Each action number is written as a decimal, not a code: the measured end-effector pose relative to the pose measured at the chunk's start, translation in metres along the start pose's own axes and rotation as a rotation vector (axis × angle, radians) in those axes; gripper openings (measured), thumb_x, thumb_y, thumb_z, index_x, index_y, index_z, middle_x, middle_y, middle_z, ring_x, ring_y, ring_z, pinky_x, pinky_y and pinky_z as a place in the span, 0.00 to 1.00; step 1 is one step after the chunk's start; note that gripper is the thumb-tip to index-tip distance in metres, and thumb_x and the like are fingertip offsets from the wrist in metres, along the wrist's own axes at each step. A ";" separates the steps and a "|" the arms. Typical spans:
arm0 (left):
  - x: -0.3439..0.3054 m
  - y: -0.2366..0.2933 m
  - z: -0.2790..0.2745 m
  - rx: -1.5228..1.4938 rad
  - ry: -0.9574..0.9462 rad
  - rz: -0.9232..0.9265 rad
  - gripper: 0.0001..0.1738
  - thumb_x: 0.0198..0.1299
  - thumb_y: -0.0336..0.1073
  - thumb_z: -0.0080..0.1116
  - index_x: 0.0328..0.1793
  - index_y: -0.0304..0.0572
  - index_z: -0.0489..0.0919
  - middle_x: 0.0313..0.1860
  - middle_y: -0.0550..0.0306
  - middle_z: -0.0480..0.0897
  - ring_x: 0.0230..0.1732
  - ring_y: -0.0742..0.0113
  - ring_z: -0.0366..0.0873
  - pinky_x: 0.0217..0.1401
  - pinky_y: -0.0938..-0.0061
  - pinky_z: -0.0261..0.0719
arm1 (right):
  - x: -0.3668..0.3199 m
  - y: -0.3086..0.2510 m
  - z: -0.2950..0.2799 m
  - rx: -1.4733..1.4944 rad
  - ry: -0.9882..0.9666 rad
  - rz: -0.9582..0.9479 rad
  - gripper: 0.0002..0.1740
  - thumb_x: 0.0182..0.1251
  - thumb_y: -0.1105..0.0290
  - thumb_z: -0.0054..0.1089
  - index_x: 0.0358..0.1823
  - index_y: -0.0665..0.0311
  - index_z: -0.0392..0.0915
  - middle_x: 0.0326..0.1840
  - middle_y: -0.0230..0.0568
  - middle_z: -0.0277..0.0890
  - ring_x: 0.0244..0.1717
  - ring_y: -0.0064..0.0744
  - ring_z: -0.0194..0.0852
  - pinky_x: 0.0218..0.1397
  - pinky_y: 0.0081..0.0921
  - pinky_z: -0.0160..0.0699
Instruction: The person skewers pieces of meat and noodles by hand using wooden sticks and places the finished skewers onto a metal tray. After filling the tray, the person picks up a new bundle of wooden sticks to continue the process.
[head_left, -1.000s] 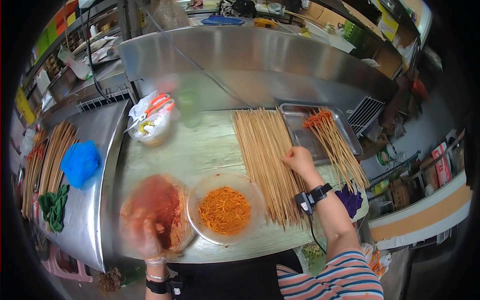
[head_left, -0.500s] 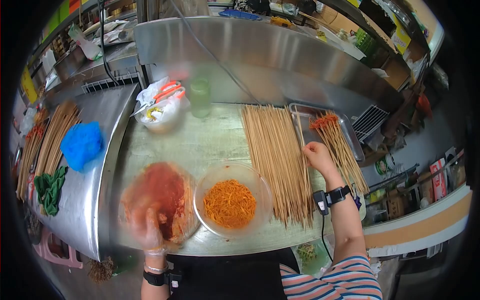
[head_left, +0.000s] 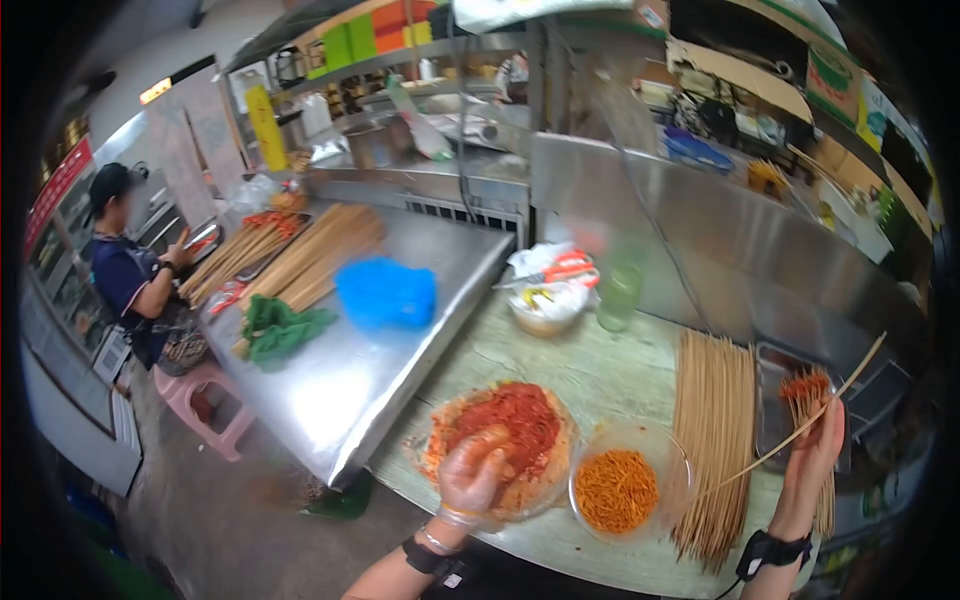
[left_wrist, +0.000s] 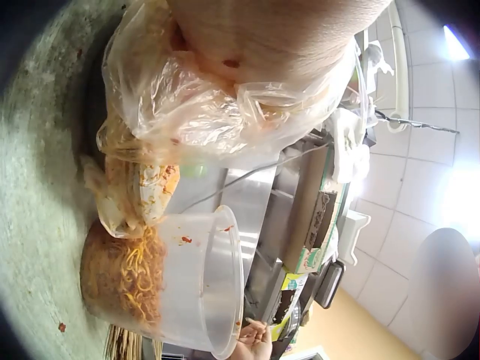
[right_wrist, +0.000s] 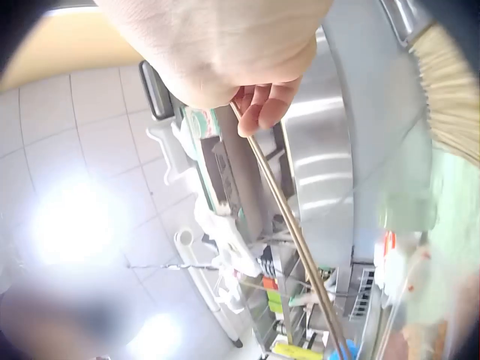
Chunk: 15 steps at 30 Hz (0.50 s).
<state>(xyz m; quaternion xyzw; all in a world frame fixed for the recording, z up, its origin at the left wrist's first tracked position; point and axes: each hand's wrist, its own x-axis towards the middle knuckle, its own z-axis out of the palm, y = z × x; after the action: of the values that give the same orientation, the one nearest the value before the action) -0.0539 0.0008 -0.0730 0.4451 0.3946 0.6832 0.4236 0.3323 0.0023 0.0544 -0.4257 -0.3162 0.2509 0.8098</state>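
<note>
My left hand (head_left: 470, 475), in a clear plastic glove, rests over a heap of red-sauced food (head_left: 535, 420) in a shallow round container. Its fingers bend loosely, and the glove (left_wrist: 217, 112) hides them in the left wrist view. To the right stands a clear plastic tub (head_left: 672, 470) with orange shreds (head_left: 615, 490) at its bottom. My bare right hand (head_left: 820, 440) pinches a long bamboo skewer (head_left: 862, 362), raised and slanting over the skewer pile (head_left: 712, 430). In the right wrist view, the skewer (right_wrist: 289, 214) runs down and away from the curled fingertips (right_wrist: 274, 112).
A metal tray (head_left: 772, 385) with red-tipped skewers (head_left: 805, 385) lies at the right. Behind the heap stand orange-handled scissors (head_left: 565, 268) on a bag-filled bowl and a green cup (head_left: 620, 300). Another metal counter (head_left: 350, 390) holds a blue bag (head_left: 385, 292). Beyond it a person (head_left: 130, 265) sits.
My right hand has lifted the skewer from beside the pile and tilted it across. My left hand stays at the red heap. The head view has swung left and up, bringing the seated person in.
</note>
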 end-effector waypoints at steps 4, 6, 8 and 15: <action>0.001 0.001 -0.003 0.123 -0.042 0.027 0.11 0.60 0.23 0.52 0.50 0.31 0.75 0.41 0.53 0.80 0.29 0.77 0.76 0.31 0.85 0.76 | -0.033 0.027 0.026 -0.135 -0.226 -0.024 0.09 0.71 0.64 0.46 0.35 0.61 0.68 0.24 0.27 0.66 0.17 0.11 0.60 0.19 0.10 0.58; -0.001 -0.001 -0.005 0.159 -0.059 0.033 0.12 0.60 0.23 0.52 0.50 0.31 0.75 0.41 0.55 0.80 0.30 0.78 0.76 0.32 0.85 0.76 | -0.055 0.038 0.039 -0.211 -0.281 0.013 0.09 0.71 0.65 0.46 0.34 0.61 0.68 0.24 0.27 0.66 0.17 0.13 0.61 0.19 0.10 0.60; 0.001 -0.011 -0.010 0.231 -0.067 0.092 0.12 0.60 0.24 0.53 0.51 0.32 0.75 0.41 0.57 0.80 0.31 0.79 0.75 0.33 0.85 0.76 | -0.075 0.043 0.049 -0.254 -0.343 0.083 0.09 0.71 0.65 0.46 0.34 0.62 0.68 0.23 0.29 0.66 0.17 0.15 0.63 0.19 0.12 0.62; 0.001 -0.008 -0.010 0.230 -0.075 0.039 0.12 0.60 0.25 0.53 0.50 0.32 0.76 0.42 0.59 0.80 0.34 0.78 0.76 0.35 0.85 0.76 | -0.100 0.041 0.034 -0.399 -0.723 0.464 0.14 0.70 0.64 0.45 0.29 0.65 0.69 0.17 0.35 0.68 0.14 0.21 0.66 0.16 0.15 0.66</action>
<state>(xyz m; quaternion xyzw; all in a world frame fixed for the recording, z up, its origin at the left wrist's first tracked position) -0.0621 0.0029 -0.0834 0.5234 0.4456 0.6245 0.3709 0.2347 -0.0265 0.0046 -0.5179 -0.5165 0.4916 0.4726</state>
